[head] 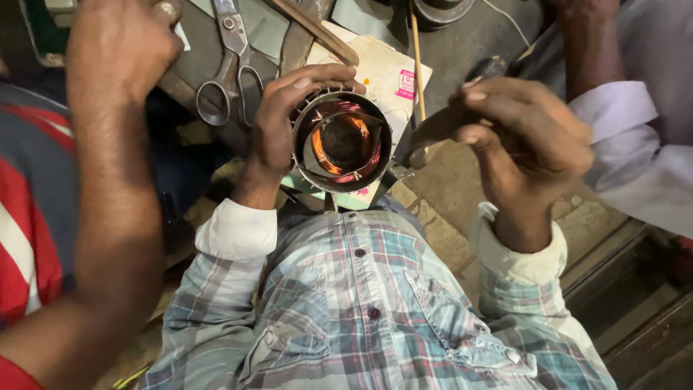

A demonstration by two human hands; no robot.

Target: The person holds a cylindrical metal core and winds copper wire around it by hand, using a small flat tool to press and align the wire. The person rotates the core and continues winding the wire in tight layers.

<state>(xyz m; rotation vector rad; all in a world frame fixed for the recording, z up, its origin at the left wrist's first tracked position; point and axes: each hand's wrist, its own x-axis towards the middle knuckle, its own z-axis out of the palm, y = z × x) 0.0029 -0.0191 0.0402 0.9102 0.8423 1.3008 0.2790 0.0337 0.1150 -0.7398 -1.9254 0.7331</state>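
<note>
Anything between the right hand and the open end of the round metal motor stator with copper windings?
Nothing visible. The left hand wraps the far side of the round metal motor stator with copper windings; the right hand, pinching a thin dark strip, sits beside its open end with a bare gap between. A co-worker's forearm stays off to the left.

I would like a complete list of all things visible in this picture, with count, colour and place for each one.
motor stator: one, grey metal ring with copper-orange windings inside, centre, held against the left hand.
scissors: one pair, grey metal, top, left of the stator.
paper sheets: a few, cream with a pink mark, under and behind the stator.
thin stick: one, tan, upright at top centre.
co-worker's arm: one, bare, with a red striped sleeve, left side.
second person's white sleeve: one, right edge.
plaid shirt: one, blue-grey, bottom centre.
left hand: grips the stator's rim.
right hand: pinches a dark flat strip.
</note>
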